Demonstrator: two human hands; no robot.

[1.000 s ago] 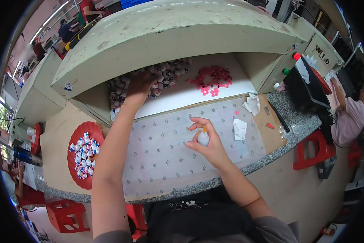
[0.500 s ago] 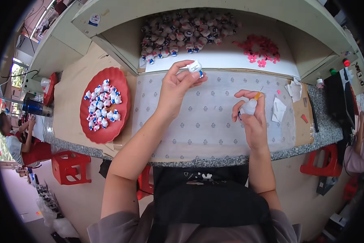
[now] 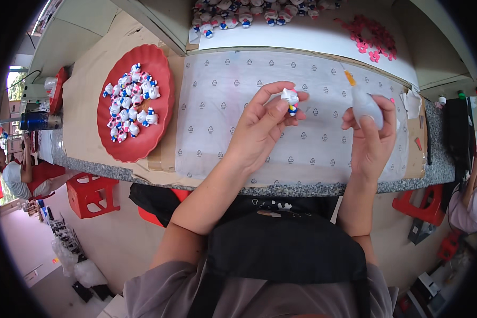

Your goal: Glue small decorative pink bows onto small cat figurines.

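My left hand (image 3: 270, 114) pinches a small white cat figurine (image 3: 290, 98) with blue and yellow at its lower part, held above the patterned sheet. In my right hand (image 3: 375, 132) is a squeeze bottle (image 3: 365, 107), whitish and translucent, with an orange tip and thin needle pointing up and away. A gap separates the needle from the figurine. On the left lies a red scalloped plate (image 3: 161, 116) bearing several similar white, blue and pink figurines (image 3: 126, 106). The patterned white sheet (image 3: 222, 132) covers the bench under both hands.
On the raised white shelf at the back are many figurines (image 3: 245, 18) and a heap of pink pieces (image 3: 373, 40). White crumpled paper (image 3: 411, 103) lies at right. Red stools (image 3: 90, 196) stand beyond the bench's granite edge (image 3: 281, 190). Another person (image 3: 21, 172) sits at far left.
The figurine has been turned, so its colourful side shows, and my left hand has moved right. My right hand has moved right and raised the bottle upright. The view has tilted down.
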